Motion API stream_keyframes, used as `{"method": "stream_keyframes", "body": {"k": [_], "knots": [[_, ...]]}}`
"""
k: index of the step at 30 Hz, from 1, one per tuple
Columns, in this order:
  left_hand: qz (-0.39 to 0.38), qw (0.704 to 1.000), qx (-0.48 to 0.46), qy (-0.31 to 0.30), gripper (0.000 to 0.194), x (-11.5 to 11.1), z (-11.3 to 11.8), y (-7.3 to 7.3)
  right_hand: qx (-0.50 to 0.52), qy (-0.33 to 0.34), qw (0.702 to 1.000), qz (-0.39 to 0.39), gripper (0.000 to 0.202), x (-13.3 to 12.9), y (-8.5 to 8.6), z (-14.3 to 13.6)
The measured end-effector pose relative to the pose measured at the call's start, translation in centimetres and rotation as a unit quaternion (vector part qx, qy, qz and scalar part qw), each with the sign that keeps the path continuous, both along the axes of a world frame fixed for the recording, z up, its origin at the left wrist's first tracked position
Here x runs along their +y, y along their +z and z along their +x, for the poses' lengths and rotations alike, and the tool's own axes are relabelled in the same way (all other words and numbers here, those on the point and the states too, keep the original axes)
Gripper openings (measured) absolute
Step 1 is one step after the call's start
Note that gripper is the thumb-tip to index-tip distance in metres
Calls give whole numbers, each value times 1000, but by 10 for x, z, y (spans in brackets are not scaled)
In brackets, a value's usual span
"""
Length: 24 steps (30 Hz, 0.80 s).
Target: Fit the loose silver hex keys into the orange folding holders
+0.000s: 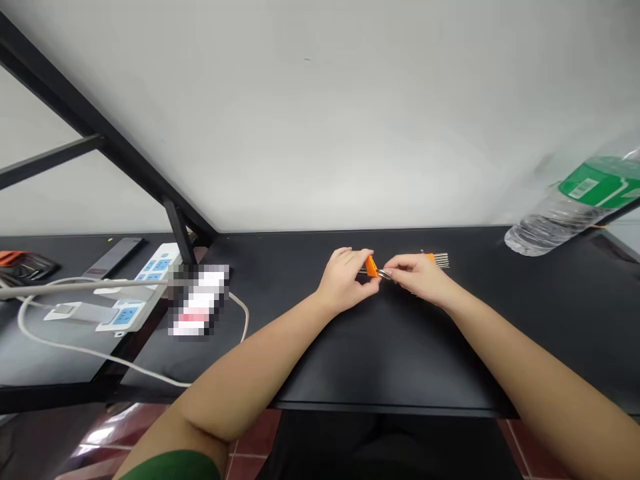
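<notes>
Hands meet over the middle of the black surface (400,360), my left hand (345,283) curled shut around a small orange piece (371,266) and my right hand (417,275) pinching a thin shiny metal bit (385,273) that touches the orange part (too small for me to tell exactly what it is). Just behind my right hand lies a row of metal pins with an orange end (438,259), a clear plastic bottle with a green label (575,207) sits far right, and a white power strip (137,293) with its cable is well off to the left.
</notes>
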<state>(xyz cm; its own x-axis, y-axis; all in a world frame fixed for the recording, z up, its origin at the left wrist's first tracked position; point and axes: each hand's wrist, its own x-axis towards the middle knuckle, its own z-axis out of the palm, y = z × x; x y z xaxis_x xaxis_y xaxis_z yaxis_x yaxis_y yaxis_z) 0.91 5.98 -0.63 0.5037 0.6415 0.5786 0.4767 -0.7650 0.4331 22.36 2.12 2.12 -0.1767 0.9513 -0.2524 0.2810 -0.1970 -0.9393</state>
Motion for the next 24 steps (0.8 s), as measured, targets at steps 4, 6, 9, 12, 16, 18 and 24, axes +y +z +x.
{"method": "stream_keyframes", "body": {"k": [4,6,9,12,16,18,24], "knots": [[9,1000,-5,-7,44,2,1,-2,-10,-20,999,33,29,0,0,4],[2,1000,1,-2,45,3,0,-2,0,-5,999,36,31,-1,2,7],[-5,1000,-3,-11,46,3,0,-2,22,51,998,28,31,-1,4,9],[-6,1000,-13,-26,47,1,2,-4,41,76,996,10,32,0,-1,7],[-33,999,-3,-39,47,0,4,-5,48,91,995,-10,33,3,-11,5],[-49,998,9,-49,49,0,4,-5,28,96,995,-8,34,3,-12,5],[-42,998,34,-39,50,2,2,-5,-191,150,968,69,28,2,15,23]]}}
